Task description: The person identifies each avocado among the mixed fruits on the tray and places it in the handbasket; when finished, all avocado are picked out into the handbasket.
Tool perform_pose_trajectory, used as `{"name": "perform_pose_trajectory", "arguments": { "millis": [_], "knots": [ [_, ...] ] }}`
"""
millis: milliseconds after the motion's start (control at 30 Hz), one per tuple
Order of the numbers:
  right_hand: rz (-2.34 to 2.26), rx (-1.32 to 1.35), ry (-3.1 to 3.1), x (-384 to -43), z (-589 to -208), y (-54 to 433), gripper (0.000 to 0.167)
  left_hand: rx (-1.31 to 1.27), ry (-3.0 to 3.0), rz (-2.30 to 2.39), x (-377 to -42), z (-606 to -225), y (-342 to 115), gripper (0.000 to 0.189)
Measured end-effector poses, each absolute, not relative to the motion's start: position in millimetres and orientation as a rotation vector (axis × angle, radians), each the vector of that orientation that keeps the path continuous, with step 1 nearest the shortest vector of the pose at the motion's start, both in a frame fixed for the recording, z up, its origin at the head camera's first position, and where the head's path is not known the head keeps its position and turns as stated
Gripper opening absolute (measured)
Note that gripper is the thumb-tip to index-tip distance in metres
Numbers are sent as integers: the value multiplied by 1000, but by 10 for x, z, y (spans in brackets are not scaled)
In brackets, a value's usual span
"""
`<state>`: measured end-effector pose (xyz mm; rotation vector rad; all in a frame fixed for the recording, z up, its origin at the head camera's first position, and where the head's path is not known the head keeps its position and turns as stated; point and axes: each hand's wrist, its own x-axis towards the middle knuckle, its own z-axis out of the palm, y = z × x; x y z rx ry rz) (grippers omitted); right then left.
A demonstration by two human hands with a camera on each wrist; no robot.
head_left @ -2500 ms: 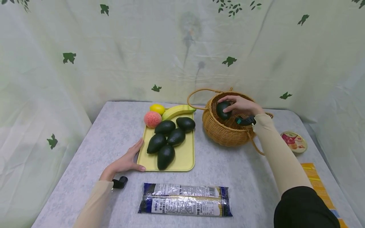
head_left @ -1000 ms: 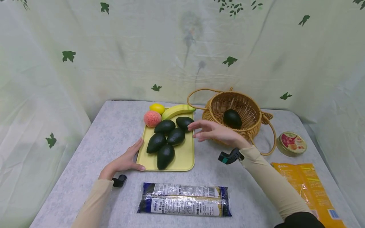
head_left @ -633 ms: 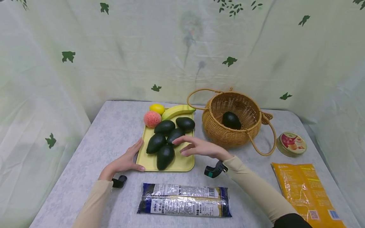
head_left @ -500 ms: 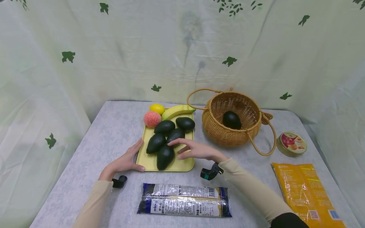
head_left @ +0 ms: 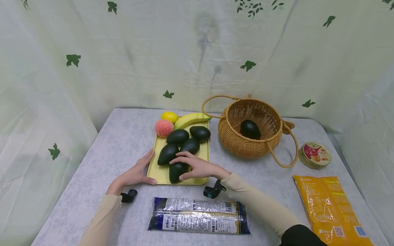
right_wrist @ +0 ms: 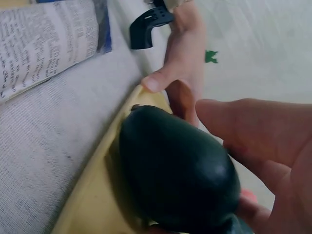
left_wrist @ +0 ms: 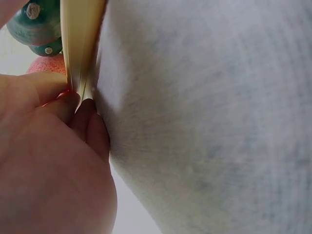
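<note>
On the yellow tray [head_left: 161, 175] lie several dark green avocados, a yellow banana [head_left: 192, 120], a yellow lemon [head_left: 169, 117] and a pink ball-shaped fruit [head_left: 164, 128]. My right hand [head_left: 197, 167] arches over the front avocado [right_wrist: 175, 170], fingers around its far side. In the right wrist view the thumb [right_wrist: 243, 119] stands a little off its skin. Spread at the tray's front left corner, my left hand [head_left: 135, 176] touches the edge with fingertips and thumb. The left wrist view shows its fingers [left_wrist: 92, 122] along the rim. Another avocado [head_left: 250, 129] sits inside the wicker basket [head_left: 243, 147].
A long clear and blue packet [head_left: 200, 216] lies in front of the tray. To the basket's right stands a round tin [head_left: 315, 155], with an orange bag [head_left: 332, 205] nearer the front. One basket handle [head_left: 210, 102] reaches leftward by the banana. A printed curtain [head_left: 184, 51] hangs behind.
My right hand released an avocado in the basket, then came left and forward over the tray to the front avocado. The left hand has stayed at the tray's edge.
</note>
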<state>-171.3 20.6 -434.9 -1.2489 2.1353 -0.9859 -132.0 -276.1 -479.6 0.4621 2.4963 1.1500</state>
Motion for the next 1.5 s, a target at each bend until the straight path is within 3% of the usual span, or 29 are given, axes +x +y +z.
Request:
{"name": "perform_pose_trajectory", "arguments": {
  "millis": [300,600,1200,1500],
  "knots": [
    [-1112,-1189,2183,-1694,-4430,169,39,463,2494,1162,-1326,-4787,-2754,118],
    [-1367,-1126,2050,-1738,-4268,413,34,480,2492,1173,-1322,-4788,-2758,118],
    [-1807,-707,1971,-2038,-3499,1474,48,498,2496,1172,-1317,-4806,-2754,117],
    [-1924,-525,2078,-2218,-3318,2055,49,488,2506,1164,-1308,-4807,-2765,116]
  ]
}}
